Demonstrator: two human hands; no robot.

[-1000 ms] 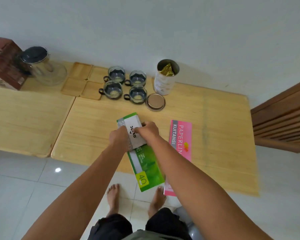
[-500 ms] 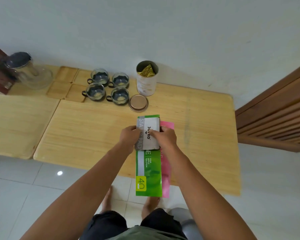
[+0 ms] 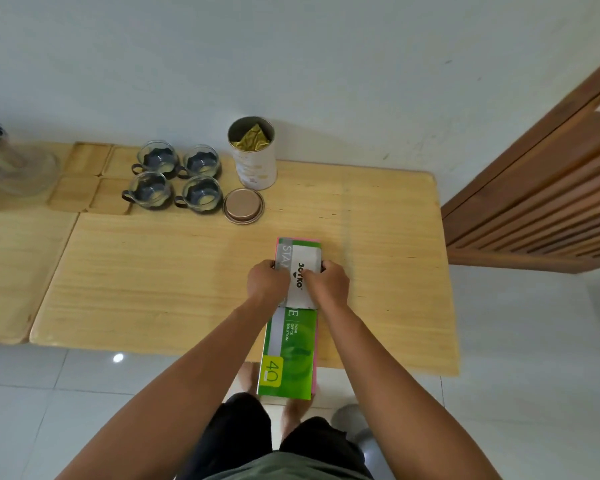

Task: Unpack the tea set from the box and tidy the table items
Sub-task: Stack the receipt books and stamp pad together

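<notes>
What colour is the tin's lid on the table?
Copper-brown lid, lying flat beside the tin; head view.

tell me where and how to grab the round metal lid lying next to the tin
Take the lid by its rim, pinching from straight above across the left-right width. It lies flat on the table, so there is no underside to get under. The tin stands close behind it and a glass cup sits just to its left, so the front right is probably the clearest way in.
</notes>
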